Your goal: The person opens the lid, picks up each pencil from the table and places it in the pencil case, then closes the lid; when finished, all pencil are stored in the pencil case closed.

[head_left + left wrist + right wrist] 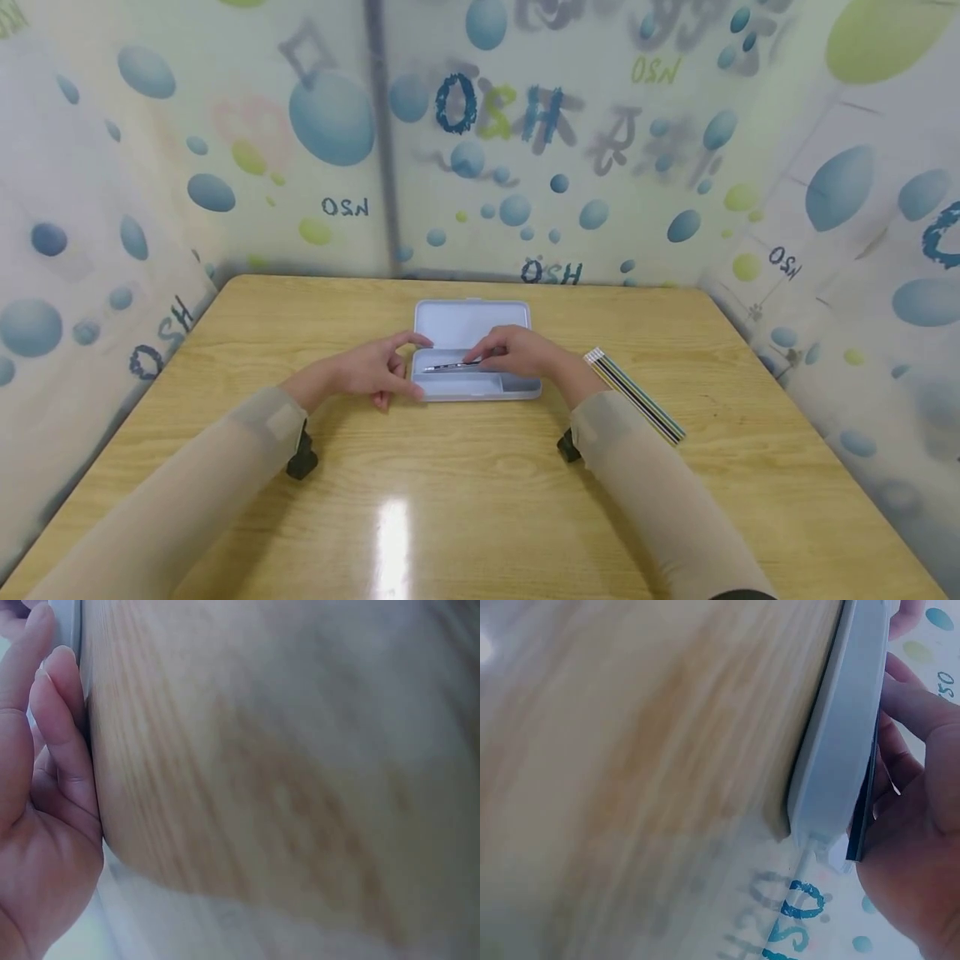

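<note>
A light grey-blue pencil case (461,387) lies on the table with its lid (472,321) raised at the back. Inside are a long rear compartment and smaller front ones. My right hand (517,352) pinches a dark pencil (442,367) over the rear compartment, its silvery end pointing left. In the right wrist view the same dark pencil (864,806) runs beneath the fingers, along the case (840,727). At the case's left end, my left hand (369,368) has index finger and thumb spread, with their tips at the back and front corners; its other fingers are loosely bent.
Several striped pencils (637,398) in blue, black, white and yellow lie side by side, slanting, on the wooden table (315,525) right of the case, close to my right forearm. Patterned walls (300,242) stand behind the table and on both sides.
</note>
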Available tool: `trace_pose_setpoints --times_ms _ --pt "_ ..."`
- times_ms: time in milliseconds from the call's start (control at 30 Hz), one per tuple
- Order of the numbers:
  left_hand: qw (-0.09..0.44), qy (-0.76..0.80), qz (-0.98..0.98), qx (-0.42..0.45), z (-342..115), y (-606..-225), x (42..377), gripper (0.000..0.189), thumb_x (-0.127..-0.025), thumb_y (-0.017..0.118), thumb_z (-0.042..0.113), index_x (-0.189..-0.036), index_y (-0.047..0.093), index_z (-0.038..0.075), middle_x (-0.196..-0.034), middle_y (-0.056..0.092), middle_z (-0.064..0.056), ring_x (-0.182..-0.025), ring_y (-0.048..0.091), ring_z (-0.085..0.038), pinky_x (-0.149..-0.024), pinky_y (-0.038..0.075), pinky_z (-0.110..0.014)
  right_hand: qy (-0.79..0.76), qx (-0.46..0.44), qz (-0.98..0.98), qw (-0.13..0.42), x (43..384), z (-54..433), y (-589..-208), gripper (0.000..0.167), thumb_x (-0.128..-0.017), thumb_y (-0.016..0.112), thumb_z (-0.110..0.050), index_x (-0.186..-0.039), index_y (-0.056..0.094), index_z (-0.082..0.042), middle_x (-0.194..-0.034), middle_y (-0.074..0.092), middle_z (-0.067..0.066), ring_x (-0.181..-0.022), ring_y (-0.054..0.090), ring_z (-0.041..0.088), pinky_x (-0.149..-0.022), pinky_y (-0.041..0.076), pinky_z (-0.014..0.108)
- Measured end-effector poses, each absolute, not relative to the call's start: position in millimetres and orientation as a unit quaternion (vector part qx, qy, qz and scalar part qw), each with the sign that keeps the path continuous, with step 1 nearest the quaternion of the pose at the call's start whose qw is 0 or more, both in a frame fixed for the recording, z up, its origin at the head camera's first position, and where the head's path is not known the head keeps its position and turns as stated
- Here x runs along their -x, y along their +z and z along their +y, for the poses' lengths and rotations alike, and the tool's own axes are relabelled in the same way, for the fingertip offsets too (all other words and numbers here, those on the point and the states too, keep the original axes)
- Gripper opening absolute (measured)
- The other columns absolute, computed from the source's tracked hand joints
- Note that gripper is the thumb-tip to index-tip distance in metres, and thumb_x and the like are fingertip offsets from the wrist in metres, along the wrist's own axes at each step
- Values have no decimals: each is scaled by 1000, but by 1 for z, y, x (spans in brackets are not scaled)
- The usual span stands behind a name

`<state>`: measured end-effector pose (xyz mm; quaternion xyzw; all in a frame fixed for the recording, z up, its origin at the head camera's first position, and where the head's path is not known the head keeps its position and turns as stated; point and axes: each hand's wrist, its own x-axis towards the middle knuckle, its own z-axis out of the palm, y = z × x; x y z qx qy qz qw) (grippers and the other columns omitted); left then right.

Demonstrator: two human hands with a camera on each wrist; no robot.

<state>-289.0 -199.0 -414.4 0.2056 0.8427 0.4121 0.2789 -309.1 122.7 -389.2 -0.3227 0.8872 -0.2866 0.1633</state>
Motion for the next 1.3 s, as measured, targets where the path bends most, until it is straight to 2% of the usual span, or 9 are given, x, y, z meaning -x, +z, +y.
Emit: trace_pose_setpoints --times_ms 400,833,1067,1300 --pt "281 414 840 -208 -198 -413 288 91 -96 89 33 -167 33 26 -78 58 -4 -53 61 -16 -58 58 -29 -268 332 888 172 310 111 -389 24 -108 72 -14 -127 84 -21 -119 78 2 -105 66 13 -100 55 33" --pt "277 414 842 -207 -198 -413 287 91 -95 89 33 -167 33 25 -79 58 -5 -53 61 -17 -58 59 -30 -289 304 894 156 309 127 -387 23 -110 70 -19 -128 82 -24 -133 77 -3 -119 66 16 -111 55 41" --pt "273 411 844 -209 -198 -411 286 92 -95 89 32 -167 33 25 -79 58 -5 -53 61 -16 -57 59 -29 -315 265 900 140 298 169 -377 24 -109 71 -25 -131 81 -23 -131 77 -3 -109 65 19 -94 55 38" --pt "269 410 845 -213 -198 -412 286 92 -96 89 32 -168 32 24 -79 57 -5 -53 61 -16 -58 60 -30 -331 228 908 117 283 223 -366 29 -109 71 -23 -135 78 -15 -132 78 6 -106 66 22 -88 56 36"
